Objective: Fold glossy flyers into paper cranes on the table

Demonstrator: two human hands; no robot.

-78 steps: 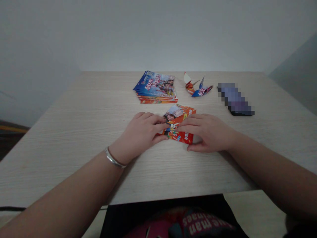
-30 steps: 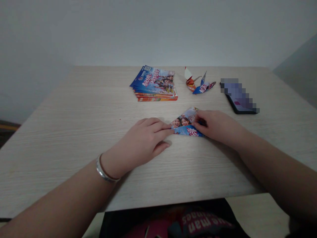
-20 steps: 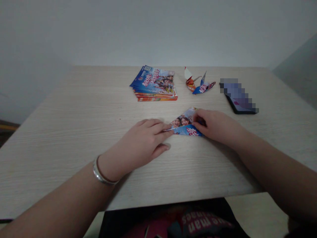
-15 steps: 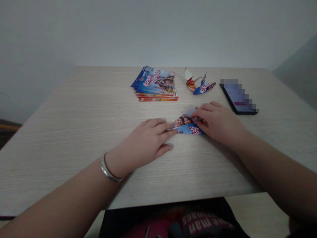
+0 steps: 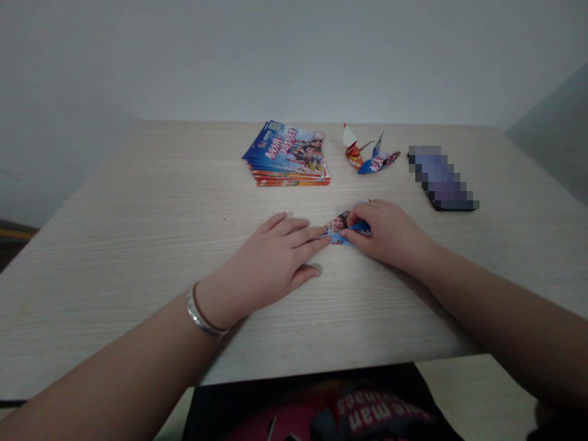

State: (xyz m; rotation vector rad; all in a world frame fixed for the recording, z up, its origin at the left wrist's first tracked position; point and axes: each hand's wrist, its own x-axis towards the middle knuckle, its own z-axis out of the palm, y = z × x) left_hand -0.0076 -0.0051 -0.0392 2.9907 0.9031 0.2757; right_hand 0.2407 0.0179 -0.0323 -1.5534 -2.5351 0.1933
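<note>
A folded piece of printed paper (image 5: pixel 337 228), blue with faces on it, lies on the table between my hands. The fingers of my left hand (image 5: pixel 289 257) are stretched out and apart, with two fingertips resting on the paper's left tip. My right hand (image 5: pixel 386 231) pinches the paper's right part between thumb and fingers, where a blue flap shows. That hand hides the paper's right end. A silver bangle (image 5: pixel 197 312) circles my left wrist.
Behind the paper sits a fanned stack of printed leaflets (image 5: pixel 285 150). To its right stand an orange paper crane (image 5: pixel 353 153) and a blue paper crane (image 5: pixel 377 163). A phone (image 5: pixel 443 180) lies on the table (image 5: pixel 138 245) at the right. A wall (image 5: pixel 294 61) rises behind.
My right hand has moved slightly left along the paper and now pinches it nearer the middle, covering the printed red letters. The left hand has barely moved.
</note>
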